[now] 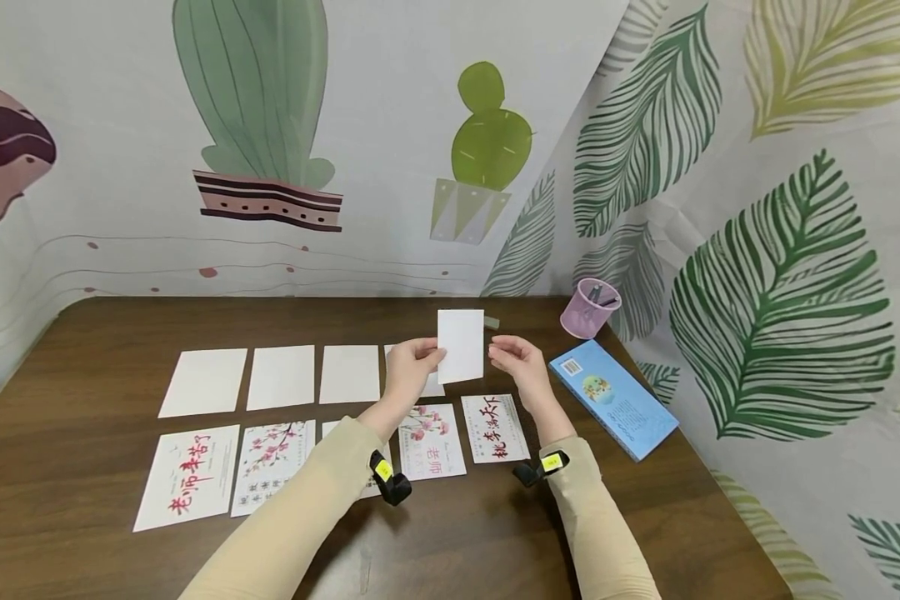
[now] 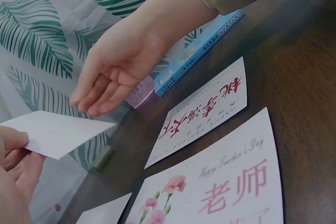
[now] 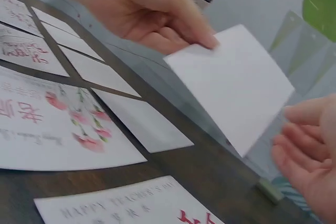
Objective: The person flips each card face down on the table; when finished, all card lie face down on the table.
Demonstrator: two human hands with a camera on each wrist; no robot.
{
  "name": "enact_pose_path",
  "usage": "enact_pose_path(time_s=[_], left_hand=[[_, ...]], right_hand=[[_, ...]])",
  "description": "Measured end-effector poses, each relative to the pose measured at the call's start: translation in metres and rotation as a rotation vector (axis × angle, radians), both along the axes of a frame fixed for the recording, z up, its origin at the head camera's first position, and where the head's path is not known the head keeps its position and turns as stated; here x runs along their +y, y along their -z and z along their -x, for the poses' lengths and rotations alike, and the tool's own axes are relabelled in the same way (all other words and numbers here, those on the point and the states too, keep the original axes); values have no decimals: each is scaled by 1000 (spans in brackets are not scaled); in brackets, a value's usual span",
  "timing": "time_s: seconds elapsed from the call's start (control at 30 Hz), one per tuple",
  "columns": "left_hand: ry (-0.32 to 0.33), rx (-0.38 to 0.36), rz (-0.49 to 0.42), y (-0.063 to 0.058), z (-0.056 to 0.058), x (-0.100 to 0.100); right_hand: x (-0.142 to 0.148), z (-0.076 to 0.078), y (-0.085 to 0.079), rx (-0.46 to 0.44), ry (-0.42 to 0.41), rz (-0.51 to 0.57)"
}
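A blank white card point(image 1: 461, 346) is held up over the back of the table, pinched at its left edge between the thumb and fingers of my left hand point(image 1: 407, 373). Just off the card's right edge is my right hand point(image 1: 525, 371), its fingers loosely bent with nothing in them; the right wrist view shows a narrow gap between its thumb and the card point(image 3: 233, 87). Below the hands lie a card with red characters point(image 1: 495, 429) and a card with pink carnations point(image 1: 432, 442). A blank card point(image 1: 433, 387) on the table is partly hidden behind my left hand.
Three more blank cards point(image 1: 350, 374) continue the back row leftward. Printed cards point(image 1: 187, 475) form the front row, one mostly covered by my left sleeve. To the right lie a blue book point(image 1: 613, 398) and a pink pen cup point(image 1: 590, 308). A small green block point(image 3: 269, 190) sits behind.
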State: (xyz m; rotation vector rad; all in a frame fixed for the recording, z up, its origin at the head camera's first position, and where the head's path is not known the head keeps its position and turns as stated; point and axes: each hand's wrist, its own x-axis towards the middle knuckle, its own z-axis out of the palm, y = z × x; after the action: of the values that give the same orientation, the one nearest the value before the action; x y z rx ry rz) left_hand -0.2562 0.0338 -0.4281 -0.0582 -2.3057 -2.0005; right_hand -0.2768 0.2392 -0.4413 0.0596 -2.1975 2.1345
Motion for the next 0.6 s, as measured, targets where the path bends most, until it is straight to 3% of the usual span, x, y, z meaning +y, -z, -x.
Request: enact_pose_path(time_s=[0.2, 0.6], left_hand=[[24, -61, -83, 3, 2, 1], [37, -138, -113, 17, 7, 8]], right_hand=[[9, 6, 4, -92, -96, -41], [16, 10, 7, -178, -56, -13]])
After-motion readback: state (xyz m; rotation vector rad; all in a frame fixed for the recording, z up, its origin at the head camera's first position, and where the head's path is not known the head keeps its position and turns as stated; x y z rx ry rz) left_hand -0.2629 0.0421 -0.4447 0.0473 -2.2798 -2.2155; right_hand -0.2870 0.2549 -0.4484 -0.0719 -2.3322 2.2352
